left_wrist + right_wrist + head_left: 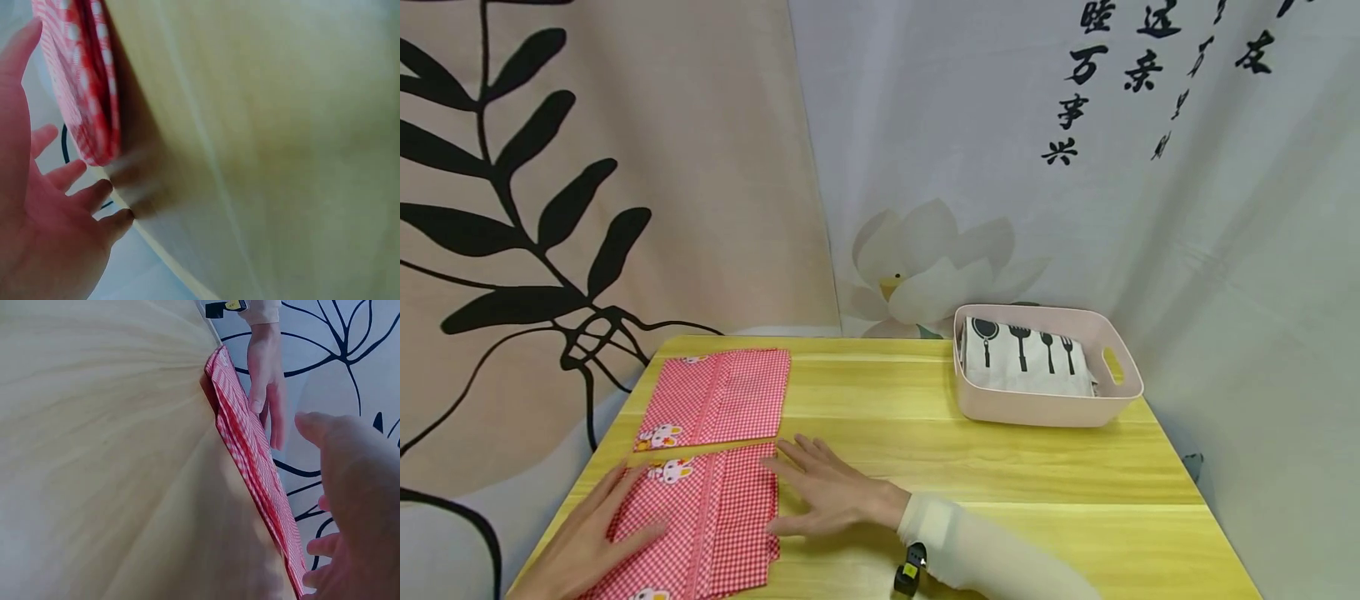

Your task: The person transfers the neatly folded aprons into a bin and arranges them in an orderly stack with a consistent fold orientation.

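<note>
A folded red-and-white checked cloth (700,517) with rabbit prints lies flat at the front left of the table. Over its left side is my left hand (591,533), fingers extended. My right hand (835,492) is at the right edge of the same cloth, its straight fingers spread and fingertips overlapping that edge. Another folded checked cloth (730,392) of the same pattern lies just behind, a narrow strip of table between the two. The left wrist view shows the layered fold of a checked cloth (72,75) beside my spread fingers. Neither hand grips anything.
A pale pink plastic basket (1037,407) stands at the back right of the yellow wooden table (1000,475). Inside it is a folded white cloth (1030,362) with black cutlery prints. A printed curtain (722,167) hangs close behind the table.
</note>
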Demonstrator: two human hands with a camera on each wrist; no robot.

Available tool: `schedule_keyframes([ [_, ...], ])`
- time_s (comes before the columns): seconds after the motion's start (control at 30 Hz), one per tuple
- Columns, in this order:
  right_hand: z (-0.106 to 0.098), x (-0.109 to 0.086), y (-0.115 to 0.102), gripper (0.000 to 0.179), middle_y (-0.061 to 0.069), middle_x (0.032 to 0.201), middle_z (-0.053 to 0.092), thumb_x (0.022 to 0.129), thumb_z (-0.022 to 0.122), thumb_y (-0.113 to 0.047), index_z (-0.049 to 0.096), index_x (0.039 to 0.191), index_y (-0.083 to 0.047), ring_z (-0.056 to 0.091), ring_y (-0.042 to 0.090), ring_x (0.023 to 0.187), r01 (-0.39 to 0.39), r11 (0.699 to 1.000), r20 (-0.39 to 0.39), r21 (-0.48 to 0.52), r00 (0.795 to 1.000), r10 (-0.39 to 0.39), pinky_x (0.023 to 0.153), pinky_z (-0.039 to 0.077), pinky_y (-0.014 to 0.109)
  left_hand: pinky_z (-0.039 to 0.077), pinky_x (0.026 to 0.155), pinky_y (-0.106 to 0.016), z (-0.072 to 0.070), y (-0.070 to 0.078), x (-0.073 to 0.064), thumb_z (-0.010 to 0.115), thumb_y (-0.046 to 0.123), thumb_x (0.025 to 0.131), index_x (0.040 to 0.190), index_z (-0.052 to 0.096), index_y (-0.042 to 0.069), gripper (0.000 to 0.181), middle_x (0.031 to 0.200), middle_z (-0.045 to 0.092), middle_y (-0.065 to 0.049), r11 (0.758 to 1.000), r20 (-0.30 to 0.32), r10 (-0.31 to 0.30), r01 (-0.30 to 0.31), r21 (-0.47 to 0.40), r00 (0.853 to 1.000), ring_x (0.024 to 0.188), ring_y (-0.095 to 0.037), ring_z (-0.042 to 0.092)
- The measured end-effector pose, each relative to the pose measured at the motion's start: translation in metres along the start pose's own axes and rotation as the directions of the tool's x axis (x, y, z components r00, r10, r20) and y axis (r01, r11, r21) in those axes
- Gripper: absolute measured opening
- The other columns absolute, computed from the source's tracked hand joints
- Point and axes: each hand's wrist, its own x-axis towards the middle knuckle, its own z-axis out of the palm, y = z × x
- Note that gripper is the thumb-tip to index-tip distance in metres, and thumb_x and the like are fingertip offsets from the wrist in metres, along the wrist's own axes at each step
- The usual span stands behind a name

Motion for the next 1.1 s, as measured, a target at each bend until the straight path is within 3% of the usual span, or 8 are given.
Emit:
schedule_keyframes([
  [0.13,0.004,0.004,-0.007,0.095,0.011,0.193,0.0,0.11,0.048,-0.077,0.008,0.183,-0.032,0.006,0.04,0.179,-0.005,1.0,0.022,-0.011,1.0,0.005,0.146,0.009,0.06,0.039,0.111,-0.094,0.002,-0.003,0.0,0.06,0.085,0.101,0.179,0.007,0.0,0.127,0.175,0.007,-0.047,1.0,0.038,-0.017,0.017,-0.003,0.999,0.149,-0.075,0.028],
  [0.47,0.015,0.02,-0.014,0.097,0.015,0.192,0.006,0.107,0.05,-0.08,0.012,0.183,-0.034,0.011,0.039,0.179,-0.026,0.999,0.02,-0.045,0.999,0.027,0.146,0.013,0.055,0.042,0.106,-0.095,0.003,-0.007,-0.005,0.067,0.082,0.098,0.18,0.004,0.006,0.128,0.175,0.007,-0.046,1.0,0.039,-0.008,0.008,-0.002,0.999,0.144,-0.076,0.03],
  [0.8,0.025,0.037,-0.018,0.105,0.016,0.192,0.008,0.102,0.052,-0.087,0.013,0.183,-0.033,0.012,0.038,0.179,-0.067,0.982,-0.008,-0.174,0.998,0.067,0.147,0.014,0.05,0.041,0.108,-0.094,0.004,-0.005,-0.004,0.071,0.083,0.095,0.18,0.008,0.003,0.132,0.175,0.006,-0.046,0.999,0.089,-0.038,0.039,-0.013,0.995,0.146,-0.077,0.028],
  [0.93,0.027,0.041,-0.023,0.108,0.016,0.192,0.008,0.099,0.056,-0.089,0.014,0.183,-0.035,0.011,0.039,0.179,-0.083,0.973,-0.007,-0.217,0.996,0.084,0.147,0.016,0.05,0.043,0.108,-0.093,0.006,-0.003,-0.005,0.072,0.084,0.093,0.179,0.01,0.003,0.134,0.175,0.009,-0.045,0.999,0.086,-0.048,0.048,-0.007,0.995,0.145,-0.076,0.03],
  [1.1,0.029,0.042,-0.024,0.11,0.015,0.192,0.011,0.097,0.06,-0.089,0.017,0.182,-0.035,0.013,0.037,0.179,-0.089,0.962,-0.017,-0.26,0.996,0.088,0.147,0.018,0.049,0.046,0.105,-0.092,0.007,-0.003,-0.006,0.075,0.08,0.093,0.179,0.014,0.003,0.13,0.174,0.015,-0.044,1.0,0.042,-0.004,0.004,0.001,0.999,0.143,-0.075,0.036],
])
